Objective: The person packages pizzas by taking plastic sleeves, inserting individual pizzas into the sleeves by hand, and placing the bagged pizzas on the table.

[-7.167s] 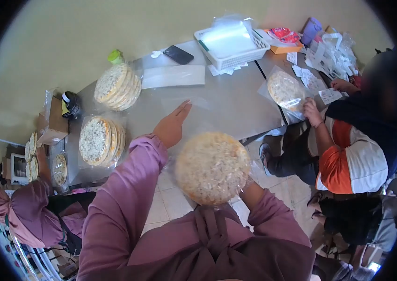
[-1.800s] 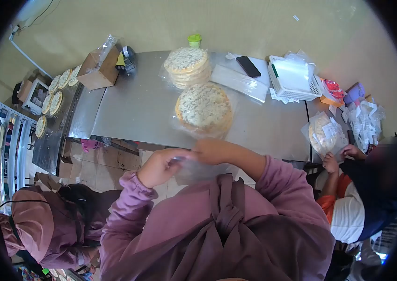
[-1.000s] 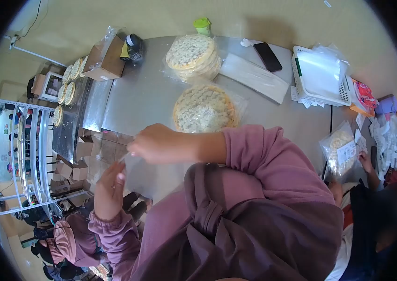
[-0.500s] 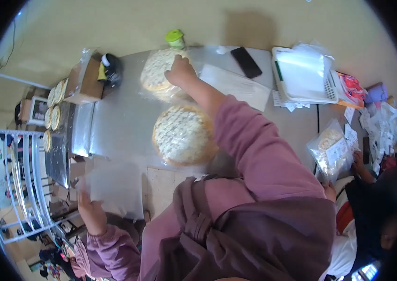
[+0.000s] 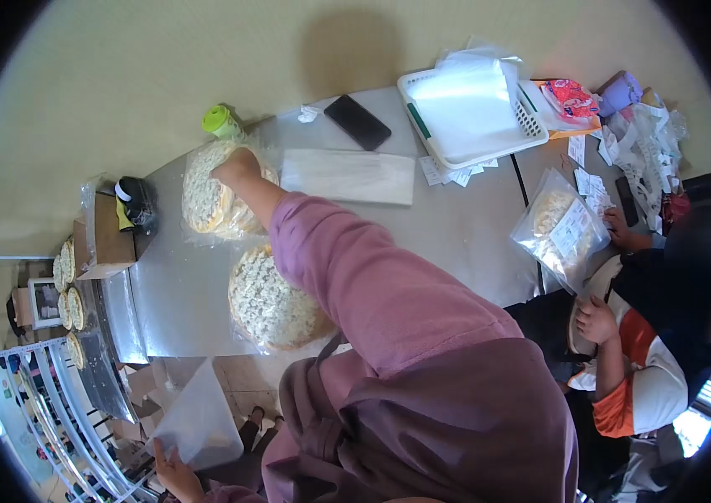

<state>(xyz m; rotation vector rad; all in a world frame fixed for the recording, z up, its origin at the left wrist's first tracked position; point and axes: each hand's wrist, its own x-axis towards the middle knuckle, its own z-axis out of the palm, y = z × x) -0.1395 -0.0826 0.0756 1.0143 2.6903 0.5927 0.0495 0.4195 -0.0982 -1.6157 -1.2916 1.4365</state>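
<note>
At the lower left, my left hand grips the edge of a translucent plastic sheet or bag, which hangs beside the table. My right hand reaches to the far side of the table. Its fingers are closed over the top of a flat round pizza in clear plastic, and what they pinch is hidden. Nearer to me, under my right forearm, lies a second round pizza with a white, crumbly topping, on clear plastic. My sleeve covers part of its right edge.
A green-lidded container, a black phone, a stack of pale sheets and a white basket stand along the back. A cardboard box is at left. A co-worker's hand is by a bagged food packet at right.
My view has turned, so the table's things sit further left. The plastic sheet in my left hand has swung lower and is less blurred. My right hand stays over the far pizza.
</note>
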